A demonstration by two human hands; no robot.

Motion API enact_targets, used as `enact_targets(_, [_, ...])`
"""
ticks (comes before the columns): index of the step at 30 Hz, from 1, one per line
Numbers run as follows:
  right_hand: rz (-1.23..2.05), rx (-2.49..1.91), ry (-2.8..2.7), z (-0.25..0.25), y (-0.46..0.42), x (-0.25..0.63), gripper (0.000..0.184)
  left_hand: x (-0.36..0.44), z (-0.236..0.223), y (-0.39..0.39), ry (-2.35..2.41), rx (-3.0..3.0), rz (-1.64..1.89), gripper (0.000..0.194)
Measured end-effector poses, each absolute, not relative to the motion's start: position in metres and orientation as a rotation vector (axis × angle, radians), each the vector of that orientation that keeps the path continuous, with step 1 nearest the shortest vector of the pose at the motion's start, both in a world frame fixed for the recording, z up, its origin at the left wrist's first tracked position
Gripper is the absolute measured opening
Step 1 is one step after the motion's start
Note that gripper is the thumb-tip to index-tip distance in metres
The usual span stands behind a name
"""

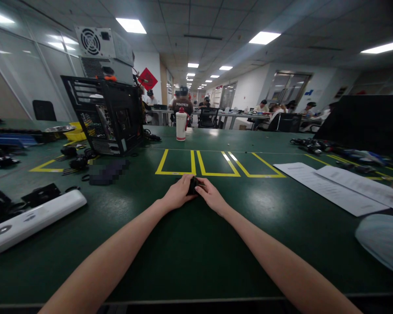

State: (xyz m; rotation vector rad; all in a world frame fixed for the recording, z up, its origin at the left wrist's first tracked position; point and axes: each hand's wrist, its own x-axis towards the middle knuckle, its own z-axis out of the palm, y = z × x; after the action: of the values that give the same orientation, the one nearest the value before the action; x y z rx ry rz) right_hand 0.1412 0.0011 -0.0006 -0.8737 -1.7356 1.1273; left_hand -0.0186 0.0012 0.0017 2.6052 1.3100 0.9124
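Both my hands meet over the middle of the green table [196, 253], in front of the yellow tape outlines. Between them is a small black object [192, 186], mostly covered by fingers, so its kind cannot be made out. My left hand [179, 192] is closed around its left side. My right hand [211, 194] pinches at its right side, with thumb and fingers near a thin, lighter-coloured bit too small to name.
A computer case [109, 115] carries power supplies [103, 43]. A white bottle [181, 125] stands farther back. To the left lie a long white case [36, 220] and black parts. Paper sheets [330, 185] and a pale rounded object [384, 240] are right. People sit beyond.
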Motion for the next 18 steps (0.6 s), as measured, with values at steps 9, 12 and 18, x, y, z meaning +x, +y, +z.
enact_targets(9, [1.106, -0.785, -1.714, 0.0001, -0.0032, 0.1415, 0.019, -0.0184, -0.0005, 0.0027, 1.319, 2.584, 0.914, 0.055])
enact_targets(12, [1.104, -0.799, -1.702, -0.001, -0.0002, 0.1402, 0.024, -0.0183, -0.0011, 0.0033, 1.31, 2.58, 0.924, 0.056])
enact_targets(18, [1.099, -0.833, -1.744, -0.0016, -0.0003, 0.1405, 0.033, -0.0187, -0.0006, 0.0033, 1.305, 2.586, 0.929, 0.056])
